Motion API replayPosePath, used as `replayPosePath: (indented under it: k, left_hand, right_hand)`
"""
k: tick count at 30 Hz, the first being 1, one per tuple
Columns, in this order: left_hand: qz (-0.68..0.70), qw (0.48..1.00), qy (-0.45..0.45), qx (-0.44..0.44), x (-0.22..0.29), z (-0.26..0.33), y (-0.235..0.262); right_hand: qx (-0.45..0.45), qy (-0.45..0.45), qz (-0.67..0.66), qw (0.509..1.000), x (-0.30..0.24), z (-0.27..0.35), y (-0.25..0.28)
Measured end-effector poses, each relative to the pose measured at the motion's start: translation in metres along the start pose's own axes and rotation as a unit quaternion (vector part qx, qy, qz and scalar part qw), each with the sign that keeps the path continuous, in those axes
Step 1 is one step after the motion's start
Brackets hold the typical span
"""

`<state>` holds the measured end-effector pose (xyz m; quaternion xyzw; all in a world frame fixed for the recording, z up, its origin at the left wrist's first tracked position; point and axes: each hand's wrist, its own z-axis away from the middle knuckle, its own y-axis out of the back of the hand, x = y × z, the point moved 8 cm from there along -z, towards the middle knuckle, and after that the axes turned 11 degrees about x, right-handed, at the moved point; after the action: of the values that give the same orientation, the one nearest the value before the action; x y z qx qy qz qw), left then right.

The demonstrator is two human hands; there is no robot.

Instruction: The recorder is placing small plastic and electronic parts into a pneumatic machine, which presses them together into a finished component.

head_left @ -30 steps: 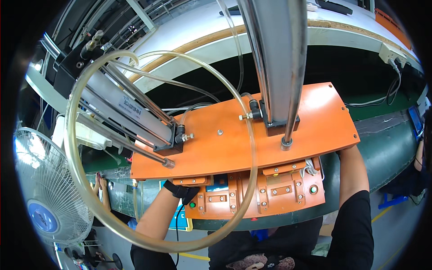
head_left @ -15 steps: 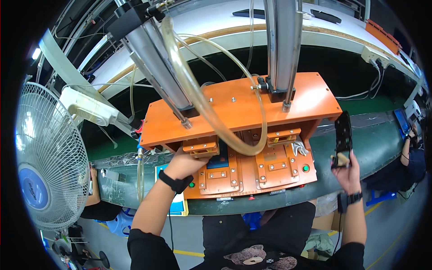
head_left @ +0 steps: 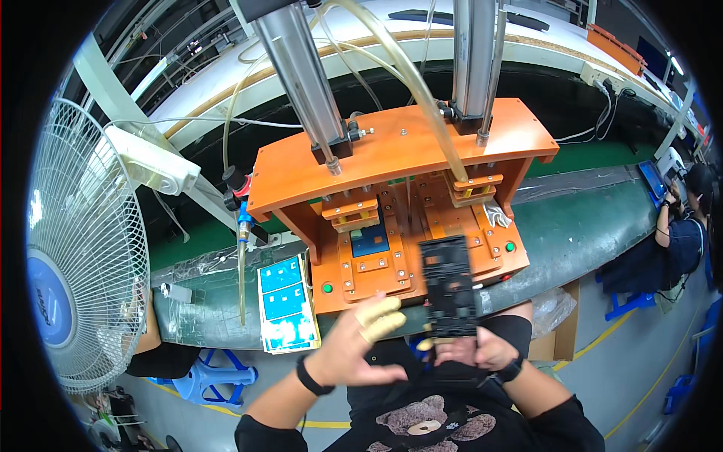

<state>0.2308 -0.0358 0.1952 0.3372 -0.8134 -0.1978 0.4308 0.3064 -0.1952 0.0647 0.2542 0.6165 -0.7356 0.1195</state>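
Note:
My right hand [head_left: 489, 350] grips the lower end of a black rectangular plastic frame [head_left: 449, 282] with cut-outs, held upright before the press. To its left, my left hand [head_left: 354, 346] is open and holds nothing, its fingers spread toward the frame; yellow finger cots cover some fingertips. Behind both hands stands an orange two-station pneumatic press [head_left: 407, 154]. A blue flat piece [head_left: 369, 239] lies in the press's left fixture, under the raised left press head [head_left: 352, 212]. The right fixture is partly hidden by the black frame.
Blue-printed sheets [head_left: 285, 301] lie left of the press on the green bench [head_left: 572, 207]. A white cloth [head_left: 497, 215] sits by the right fixture. A fan [head_left: 86, 248] stands at far left. A seated person [head_left: 689, 233] is at far right. Clear hoses [head_left: 422, 90] hang above the press.
My left hand has come out from under the left press head toward me. My right hand has brought the black frame from the right side to in front of the press. The view has shifted.

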Motion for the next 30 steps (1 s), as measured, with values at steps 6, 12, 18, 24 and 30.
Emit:
replayPosePath:
  k: [6, 12, 18, 24, 30]
  left_hand:
    - [-0.08, 0.996, -0.028, 0.005, 0.006, 0.019, -0.007]
    - [-0.072, 0.997, 0.004, -0.011, 0.0, 0.012, 0.0]
    - [-0.077, 0.997, -0.011, -0.022, -0.009, 0.022, -0.017]
    - [-0.041, 0.999, -0.003, 0.013, -0.04, -0.006, 0.004]
    - [-0.095, 0.993, 0.064, -0.034, -0.083, -0.036, 0.024]
  right_hand:
    - [-0.028, -0.045, -0.067, 0.996, 0.033, -0.068, -0.008]
    - [-0.026, -0.04, -0.039, 0.998, 0.034, -0.081, -0.023]
    - [-0.033, -0.049, -0.108, 0.992, 0.04, -0.074, -0.025]
    - [-0.046, -0.037, -0.089, 0.994, 0.017, -0.091, -0.033]
    - [-0.018, -0.011, 0.058, 0.998, 0.021, -0.069, -0.012]
